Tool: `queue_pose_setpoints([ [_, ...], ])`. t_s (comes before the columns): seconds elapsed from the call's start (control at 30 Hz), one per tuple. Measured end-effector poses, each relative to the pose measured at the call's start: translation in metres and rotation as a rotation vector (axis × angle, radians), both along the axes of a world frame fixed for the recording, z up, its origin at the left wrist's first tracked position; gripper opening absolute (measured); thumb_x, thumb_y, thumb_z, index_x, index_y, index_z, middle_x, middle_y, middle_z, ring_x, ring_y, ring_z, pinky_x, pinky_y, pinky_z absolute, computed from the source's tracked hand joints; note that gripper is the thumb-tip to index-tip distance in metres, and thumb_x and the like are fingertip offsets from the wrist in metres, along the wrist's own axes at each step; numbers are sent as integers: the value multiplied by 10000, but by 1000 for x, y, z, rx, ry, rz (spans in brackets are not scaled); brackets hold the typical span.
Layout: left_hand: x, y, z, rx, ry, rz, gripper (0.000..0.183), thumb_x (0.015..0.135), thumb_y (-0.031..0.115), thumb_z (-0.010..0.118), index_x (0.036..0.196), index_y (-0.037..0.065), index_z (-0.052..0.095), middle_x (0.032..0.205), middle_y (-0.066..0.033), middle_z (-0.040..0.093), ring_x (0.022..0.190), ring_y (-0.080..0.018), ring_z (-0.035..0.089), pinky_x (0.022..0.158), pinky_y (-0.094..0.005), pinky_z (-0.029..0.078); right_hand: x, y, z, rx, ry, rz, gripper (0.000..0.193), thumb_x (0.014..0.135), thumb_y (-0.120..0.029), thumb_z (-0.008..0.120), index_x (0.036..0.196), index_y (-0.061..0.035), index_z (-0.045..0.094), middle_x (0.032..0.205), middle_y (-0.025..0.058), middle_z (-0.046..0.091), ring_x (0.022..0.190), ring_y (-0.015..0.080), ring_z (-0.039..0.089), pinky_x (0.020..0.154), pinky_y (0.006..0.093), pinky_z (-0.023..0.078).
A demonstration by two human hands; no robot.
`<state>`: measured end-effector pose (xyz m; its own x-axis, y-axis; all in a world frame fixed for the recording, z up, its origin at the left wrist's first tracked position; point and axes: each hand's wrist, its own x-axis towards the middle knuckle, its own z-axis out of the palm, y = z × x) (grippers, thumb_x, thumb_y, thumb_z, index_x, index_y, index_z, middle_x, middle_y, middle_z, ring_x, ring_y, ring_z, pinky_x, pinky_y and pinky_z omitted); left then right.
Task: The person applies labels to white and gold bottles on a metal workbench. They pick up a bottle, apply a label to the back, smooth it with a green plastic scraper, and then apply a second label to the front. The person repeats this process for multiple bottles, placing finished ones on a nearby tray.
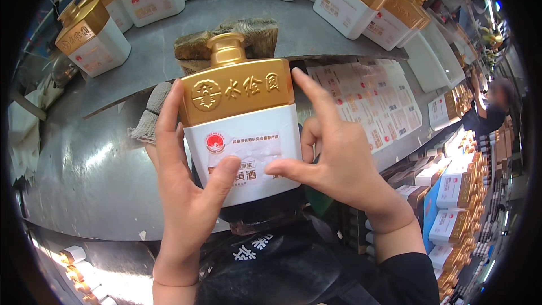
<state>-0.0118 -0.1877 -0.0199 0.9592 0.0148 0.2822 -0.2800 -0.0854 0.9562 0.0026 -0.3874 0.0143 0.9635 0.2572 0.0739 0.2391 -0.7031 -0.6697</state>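
A white bottle (285, 127) with a gold shoulder and neck stands in front of me, tilted slightly, its printed face toward me. My left hand (189, 203) is closed round its left side, fingers along the edge and thumb pressed on the front. My right hand (353, 164) has its index finger at the upper right edge and its thumb on the lower front. A crinkled clear film (262, 149) seems to lie over the print between the thumbs. Beside the left fingers is a grey knit piece (155, 110); whether it is worn cannot be made out.
Behind the bottle sits a worn brown block (259, 31) on the metal table (113, 158). Printed label sheets (370, 104) lie to its right. Several similar bottles (149, 5) line the far edge. A white bin (432, 59), more bottles (449, 226) and another person (485, 118) are at right.
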Motion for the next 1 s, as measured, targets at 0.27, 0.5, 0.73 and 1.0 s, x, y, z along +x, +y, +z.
queue_pose_setpoints([
  [0.27,-1,-2,3,53,31,59,842,814,107,703,1502,24,225,1491,-151,316,1310,-262,378,1092,-392,331,17,-9,8,124,192,82,941,752,-215,818,1502,-29,281,593,1,538,550,70,478,540,212,366],
  [0.5,9,4,1,85,19,169,668,906,192,608,1472,8,305,1437,-134,368,1321,-259,380,1087,-411,337,24,-1,-2,84,75,23,946,784,-437,765,1453,41,295,563,61,576,486,215,584,490,330,448],
  [0.73,-1,1,-9,-40,-7,52,791,843,160,688,1489,9,256,1450,-138,326,1343,-257,365,1088,-413,356,12,-3,-6,196,127,62,905,771,-226,801,1482,8,293,580,3,504,528,83,472,526,231,368],
  [1.0,-7,9,-17,-55,-70,98,705,846,200,720,1454,70,388,1454,-156,314,1345,-285,353,1118,-443,295,16,-13,-6,388,277,91,900,788,-141,789,1510,-18,267,620,-49,462,579,20,424,539,175,322],
])
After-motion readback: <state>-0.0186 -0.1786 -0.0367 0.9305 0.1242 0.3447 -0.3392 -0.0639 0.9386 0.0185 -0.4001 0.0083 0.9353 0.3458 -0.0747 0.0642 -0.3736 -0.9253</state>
